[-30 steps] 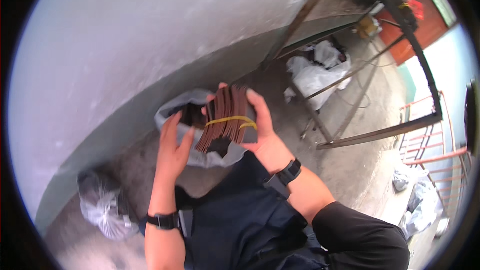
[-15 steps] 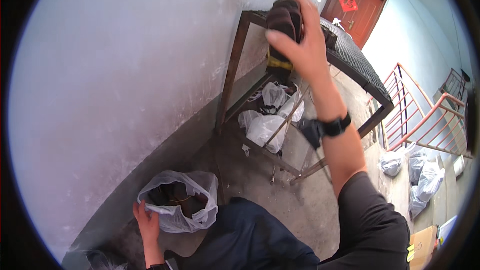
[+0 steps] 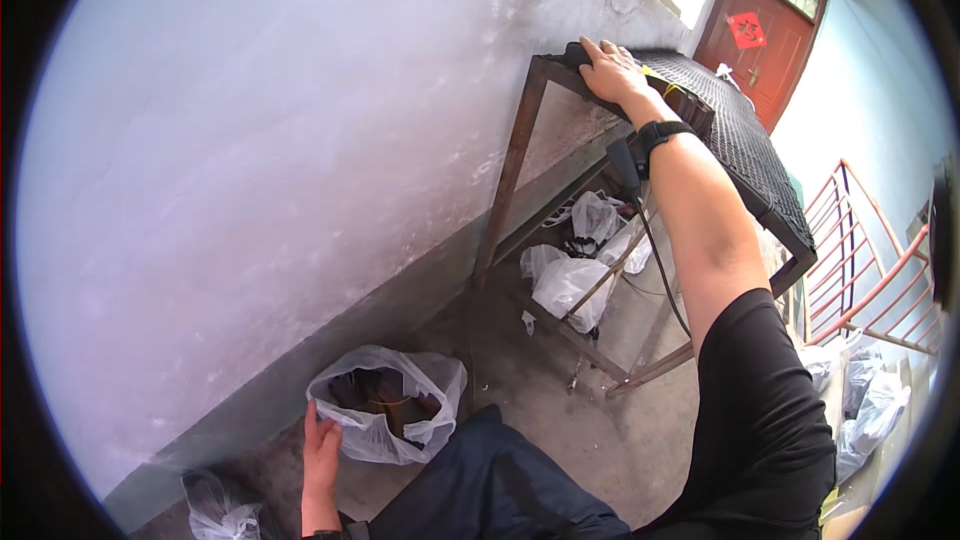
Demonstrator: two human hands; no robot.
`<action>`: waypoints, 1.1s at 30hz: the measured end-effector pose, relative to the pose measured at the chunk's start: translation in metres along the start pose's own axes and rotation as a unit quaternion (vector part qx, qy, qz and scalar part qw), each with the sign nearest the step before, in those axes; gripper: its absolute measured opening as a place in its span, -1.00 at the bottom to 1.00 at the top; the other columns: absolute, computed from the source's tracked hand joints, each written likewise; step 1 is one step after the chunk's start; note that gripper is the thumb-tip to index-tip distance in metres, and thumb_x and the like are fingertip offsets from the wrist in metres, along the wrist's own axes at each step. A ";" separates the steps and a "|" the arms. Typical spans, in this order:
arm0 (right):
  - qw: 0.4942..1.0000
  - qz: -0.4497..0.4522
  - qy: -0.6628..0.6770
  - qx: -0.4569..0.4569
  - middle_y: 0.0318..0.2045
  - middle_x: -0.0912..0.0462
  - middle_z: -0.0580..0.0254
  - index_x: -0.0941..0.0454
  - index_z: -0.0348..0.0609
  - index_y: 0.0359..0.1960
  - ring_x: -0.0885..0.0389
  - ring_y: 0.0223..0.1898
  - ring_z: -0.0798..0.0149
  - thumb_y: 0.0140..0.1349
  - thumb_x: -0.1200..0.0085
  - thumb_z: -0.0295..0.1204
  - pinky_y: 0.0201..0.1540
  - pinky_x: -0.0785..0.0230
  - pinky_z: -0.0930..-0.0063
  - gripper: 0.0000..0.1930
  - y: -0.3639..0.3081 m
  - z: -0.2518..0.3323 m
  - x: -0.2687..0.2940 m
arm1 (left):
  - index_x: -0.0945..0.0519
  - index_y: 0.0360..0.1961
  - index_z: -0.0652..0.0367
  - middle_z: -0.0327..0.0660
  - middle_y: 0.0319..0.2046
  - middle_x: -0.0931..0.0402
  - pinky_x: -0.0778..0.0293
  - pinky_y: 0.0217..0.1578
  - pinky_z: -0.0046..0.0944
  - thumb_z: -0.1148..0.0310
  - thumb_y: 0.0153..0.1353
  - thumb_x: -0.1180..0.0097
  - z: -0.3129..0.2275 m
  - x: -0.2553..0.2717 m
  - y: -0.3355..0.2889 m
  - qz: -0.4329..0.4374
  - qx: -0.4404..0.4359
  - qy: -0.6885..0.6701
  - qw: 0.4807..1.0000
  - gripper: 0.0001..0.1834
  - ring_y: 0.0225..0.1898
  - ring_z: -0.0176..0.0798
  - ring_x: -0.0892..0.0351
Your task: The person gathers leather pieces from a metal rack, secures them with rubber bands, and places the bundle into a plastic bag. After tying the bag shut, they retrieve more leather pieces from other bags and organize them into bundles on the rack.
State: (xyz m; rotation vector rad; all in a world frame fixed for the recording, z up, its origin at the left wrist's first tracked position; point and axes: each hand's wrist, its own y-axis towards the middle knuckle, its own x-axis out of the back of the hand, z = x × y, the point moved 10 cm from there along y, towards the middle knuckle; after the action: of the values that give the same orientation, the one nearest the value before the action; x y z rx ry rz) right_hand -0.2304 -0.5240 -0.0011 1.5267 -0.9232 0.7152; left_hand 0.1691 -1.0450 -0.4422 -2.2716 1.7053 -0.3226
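At the corner of a metal-framed rack, my right hand lies over a dark bundle, its fingers over the top and most of the bundle hidden beneath the palm. Yellow ties show beside the hand, next to brown pieces on the same top. Down by the wall, my left hand is closed on the near rim of a translucent white plastic bag. Its mouth gapes, and dark brown pieces with a thin yellow tie lie inside; their kind is unclear.
The rack's mesh top runs away to the right. Stuffed white bags sit in its lower frame. A cable hangs from my right wrist. Another bag lies at lower left. Red railings and more bags are at right.
My right hand has lowered the dark bundle onto the rack top and turned palm down over it. My left hand stays at the bag's rim. The whole view has shifted.
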 end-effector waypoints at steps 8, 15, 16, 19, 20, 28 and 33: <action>0.903 -0.351 0.158 0.192 0.19 -0.52 0.03 -0.46 -0.06 0.23 -0.35 0.31 -0.07 0.18 -0.11 -0.29 0.35 -0.16 0.02 -0.47 -0.098 0.076 0.050 | 0.11 0.54 0.11 -0.07 0.41 -0.19 -0.02 0.40 -0.10 0.31 0.36 -0.03 -0.014 -0.026 0.021 0.028 -0.086 -0.098 0.991 -0.17 0.42 -0.11 -0.17; 0.651 0.285 0.695 0.106 -0.19 -0.71 0.20 -0.63 -0.28 -0.05 -0.68 -0.18 0.35 0.32 -0.04 -0.49 -0.05 -0.50 0.49 -0.77 -0.298 0.275 -0.108 | -0.30 0.34 0.30 -0.17 -0.22 -0.55 -0.40 -0.22 -0.27 0.30 0.35 0.06 -0.008 -0.006 0.026 0.017 -0.061 -0.272 0.960 -0.43 -0.33 -0.33 -0.50; 0.618 0.335 0.702 0.120 -0.20 -0.71 0.17 -0.64 -0.27 -0.06 -0.69 -0.23 0.35 0.31 -0.02 -0.50 -0.10 -0.52 0.49 -0.77 -0.337 0.311 -0.127 | -0.30 0.34 0.28 -0.16 -0.23 -0.55 -0.38 -0.34 -0.30 0.30 0.35 0.05 -0.013 -0.003 0.019 0.020 -0.052 -0.336 0.940 -0.44 -0.40 -0.36 -0.47; 0.481 0.510 0.708 0.078 -0.19 -0.71 0.15 -0.62 -0.28 -0.01 -0.69 -0.20 0.35 0.33 0.02 -0.53 -0.07 -0.54 0.44 -0.74 -0.449 0.412 -0.191 | -0.29 0.36 0.24 -0.15 -0.21 -0.56 -0.29 -0.47 -0.34 0.30 0.34 0.05 -0.033 0.013 -0.009 -0.057 -0.018 -0.153 0.987 -0.42 -0.47 -0.38 -0.44; 0.527 0.516 0.666 0.115 -0.18 -0.72 0.12 -0.62 -0.25 0.00 -0.71 -0.20 0.29 0.31 0.03 -0.53 -0.08 -0.54 0.40 -0.72 -0.475 0.431 -0.205 | -0.28 0.39 0.19 -0.14 -0.17 -0.58 -0.26 -0.53 -0.40 0.29 0.34 0.03 -0.035 0.011 -0.008 -0.056 -0.015 -0.124 0.991 -0.41 -0.50 -0.39 -0.43; 0.628 0.598 0.420 0.269 -0.04 -0.64 -0.09 -0.57 -0.13 0.06 -0.58 0.06 -0.09 0.13 -0.04 -0.47 0.12 -0.42 0.15 -0.60 -0.636 0.536 -0.252 | -0.37 0.35 0.17 -0.18 -0.20 -0.59 -0.29 -0.55 -0.45 0.30 0.33 -0.02 -0.032 0.046 -0.024 -0.087 0.001 0.031 0.996 -0.44 -0.53 -0.45 -0.43; 0.725 0.403 0.537 0.157 0.34 -0.23 -0.24 -0.14 -0.22 0.38 -0.36 0.28 -0.25 -0.04 -0.23 -0.47 0.28 -0.32 0.12 -0.13 -0.558 0.556 -0.271 | -0.37 0.32 0.27 -0.17 -0.26 -0.56 -0.33 -0.51 -0.43 0.41 0.30 -0.02 -0.038 0.045 -0.026 -0.097 -0.026 0.001 0.995 -0.45 -0.55 -0.45 -0.40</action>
State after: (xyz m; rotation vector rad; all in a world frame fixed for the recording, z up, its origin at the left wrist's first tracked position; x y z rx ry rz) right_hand 0.0841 -1.0085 -0.6006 0.6060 -0.4866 2.1822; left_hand 0.1914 -1.0847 -0.3972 -2.4804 1.5131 -0.3236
